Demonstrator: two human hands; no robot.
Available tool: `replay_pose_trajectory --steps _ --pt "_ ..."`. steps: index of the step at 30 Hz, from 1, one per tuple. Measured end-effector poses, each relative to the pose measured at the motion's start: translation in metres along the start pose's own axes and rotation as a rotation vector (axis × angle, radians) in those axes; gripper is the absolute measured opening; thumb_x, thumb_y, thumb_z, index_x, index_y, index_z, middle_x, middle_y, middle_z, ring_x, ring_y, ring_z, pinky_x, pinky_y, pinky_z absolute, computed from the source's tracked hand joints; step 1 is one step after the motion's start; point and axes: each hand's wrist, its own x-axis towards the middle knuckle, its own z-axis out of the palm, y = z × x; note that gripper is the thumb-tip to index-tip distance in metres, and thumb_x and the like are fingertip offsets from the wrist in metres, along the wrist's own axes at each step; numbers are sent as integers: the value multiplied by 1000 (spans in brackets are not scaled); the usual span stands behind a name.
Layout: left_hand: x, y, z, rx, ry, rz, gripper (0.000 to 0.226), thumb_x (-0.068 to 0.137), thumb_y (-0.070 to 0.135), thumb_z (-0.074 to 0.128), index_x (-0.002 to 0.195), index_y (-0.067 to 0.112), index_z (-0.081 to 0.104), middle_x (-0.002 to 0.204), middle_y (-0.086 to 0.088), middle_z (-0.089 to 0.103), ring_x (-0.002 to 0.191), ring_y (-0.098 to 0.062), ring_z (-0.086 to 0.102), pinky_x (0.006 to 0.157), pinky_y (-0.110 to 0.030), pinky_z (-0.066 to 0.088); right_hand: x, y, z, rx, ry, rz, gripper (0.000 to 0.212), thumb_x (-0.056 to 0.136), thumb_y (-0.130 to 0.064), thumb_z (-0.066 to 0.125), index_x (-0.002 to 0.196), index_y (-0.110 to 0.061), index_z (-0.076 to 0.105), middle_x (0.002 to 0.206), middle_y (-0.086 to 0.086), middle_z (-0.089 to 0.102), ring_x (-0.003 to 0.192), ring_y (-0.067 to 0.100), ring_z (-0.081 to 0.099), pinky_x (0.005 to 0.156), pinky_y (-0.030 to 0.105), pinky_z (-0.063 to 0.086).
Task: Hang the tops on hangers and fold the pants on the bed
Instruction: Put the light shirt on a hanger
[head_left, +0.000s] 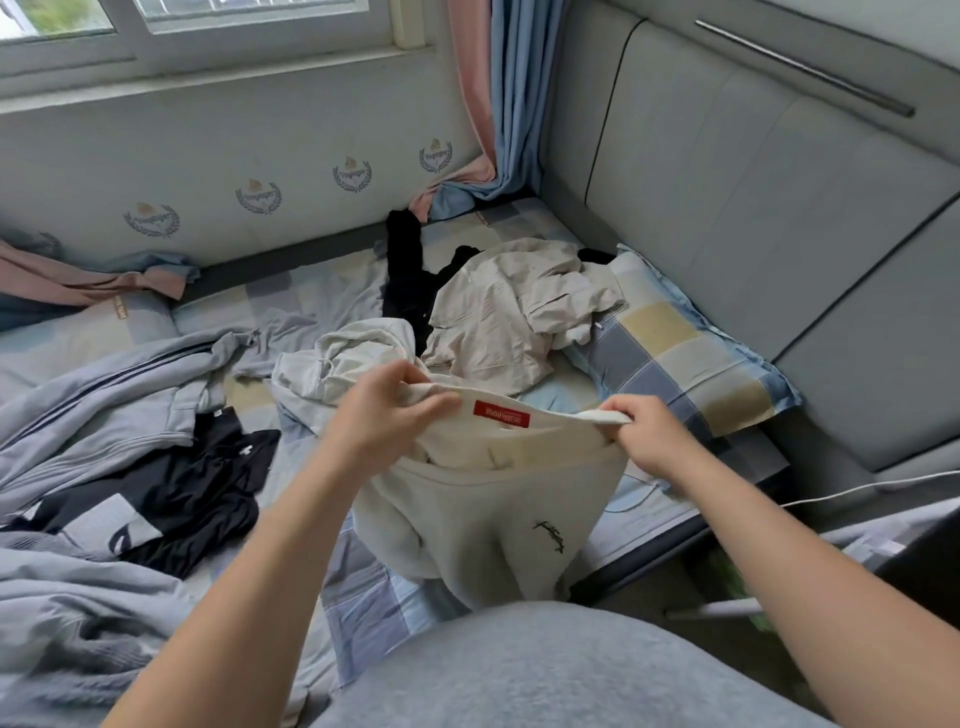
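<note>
I hold a cream garment (483, 514) up over the bed (363, 582) by its open top edge, which bears a red label; a small black mark is stitched on its front. My left hand (387, 410) pinches the left end of that edge, and my right hand (641, 436) grips the right end. The cloth hangs down between my arms. Behind it lie a beige garment (509, 306), a black garment (410, 275) and a pale grey-white top (337, 364). To the left are a grey-blue zip jacket (104, 395) and a black printed top (171, 499).
A checked pillow (685, 353) lies at the right against the grey padded headboard (753, 208). Pink and blue curtains (483, 104) hang in the corner under the window. A white cable (857, 488) runs off the bed's right side. A grey blanket (62, 639) is bunched at the lower left.
</note>
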Motion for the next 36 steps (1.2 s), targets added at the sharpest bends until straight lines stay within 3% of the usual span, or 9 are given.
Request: replay_pose_trajectory --steps 2,5,8,12,17,21,25,30,36 --pt "-5 -18 -1 181 -58 -2 21 79 30 81 87 22 64 73 4 61 64 -13 55 53 -23 39 -14 -15 -9 120 14 -22 25 93 7 54 87 -9 71 83 13 69 75 19 55 66 32 39" --pt "-12 -38 -1 378 -80 97 9 87 16 64 91 22 60 70 10 53 65 -14 48 52 -22 29 -45 -38 -14 275 18 -57 22 96 -2 57 82 -11 72 73 3 68 66 13 57 58 27 44" --pt "-16 -51 -9 450 -104 154 15 91 9 52 82 21 52 74 6 50 69 -20 46 54 -31 30 -82 -57 -6 364 83 -76 29 97 -9 59 72 -18 70 68 -1 64 64 11 54 60 27 42" --pt "-24 -67 -29 533 -121 196 22 79 -4 53 74 18 54 81 2 55 77 -24 49 57 -34 37 -130 -68 16 411 190 -62 22 95 -10 63 74 -9 68 71 9 58 73 19 47 72 35 35" --pt "-43 -99 -50 586 -362 247 26 84 -5 51 77 18 59 74 0 59 73 -24 54 53 -30 36 -196 -67 64 444 372 2 16 91 -14 68 75 -13 73 72 13 61 74 21 50 73 37 36" --pt "-60 -128 -71 411 -498 327 15 93 10 64 83 21 66 70 4 58 57 -11 48 50 -29 35 -262 -62 123 524 533 79 27 88 -5 68 74 -26 77 71 -4 71 73 10 61 70 26 46" --pt "-84 -131 -85 210 -552 349 25 91 5 56 85 27 69 78 -5 67 65 -22 55 59 -36 43 -337 -64 169 631 555 56 31 83 8 70 83 -23 72 78 2 71 77 8 65 73 11 48" --pt "-127 -101 -76 -3 -704 454 21 83 19 46 85 8 63 72 -9 60 64 -10 48 57 -33 38 -417 -77 198 769 788 113 5 71 -23 73 75 -25 76 74 -6 68 74 5 59 69 14 45" --pt "-195 -65 -24 -180 -958 489 38 90 32 46 85 -3 57 72 -1 53 67 -10 48 60 -29 38 -507 -72 222 818 1083 267 8 76 -25 70 70 -21 74 70 1 61 75 20 52 70 32 37"
